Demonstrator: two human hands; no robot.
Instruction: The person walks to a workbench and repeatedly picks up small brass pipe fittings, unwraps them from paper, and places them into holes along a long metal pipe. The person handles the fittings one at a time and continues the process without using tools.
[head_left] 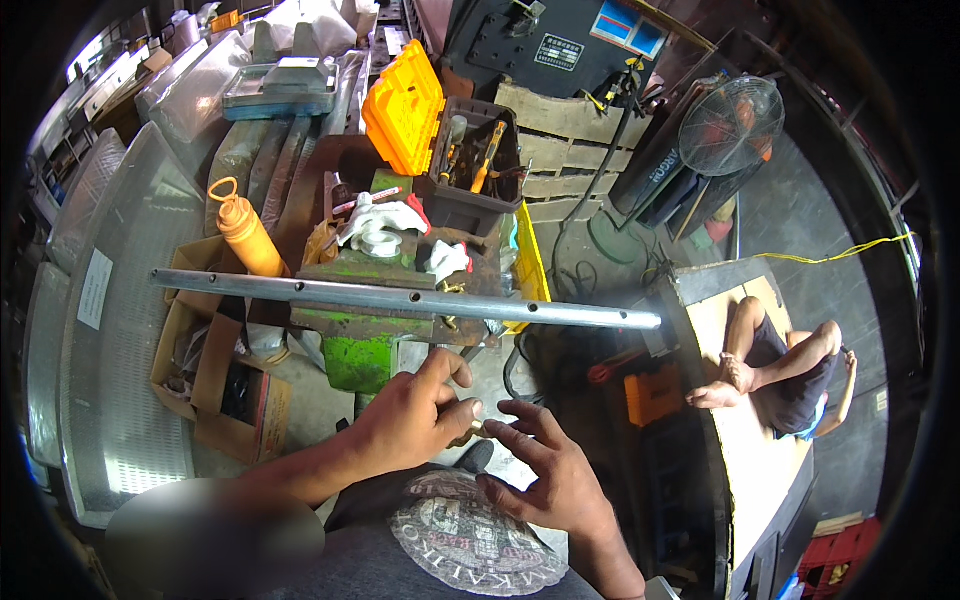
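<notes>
My left hand (415, 410) is closed, thumb and fingers pinching a small brass-coloured metal piece (474, 429) too small to name. My right hand (550, 470) faces it with fingers apart; one fingertip is at or just beside the piece, and I cannot tell if they touch. Beyond both hands a long silver metal tube (380, 295) with several holes lies crosswise over a worn green bench or vise (360, 362). White gloves with red cuffs (380, 225) rest behind the tube, next to a marker pen (368, 200).
An open toolbox (470, 205) with an orange lid holds screwdrivers. An orange bottle (248, 235) stands to its left, above open cardboard boxes (245, 405). Perforated metal panels (130, 380) line the left. At right, a person (785, 365) lies on a cardboard-covered surface, below a fan (732, 125).
</notes>
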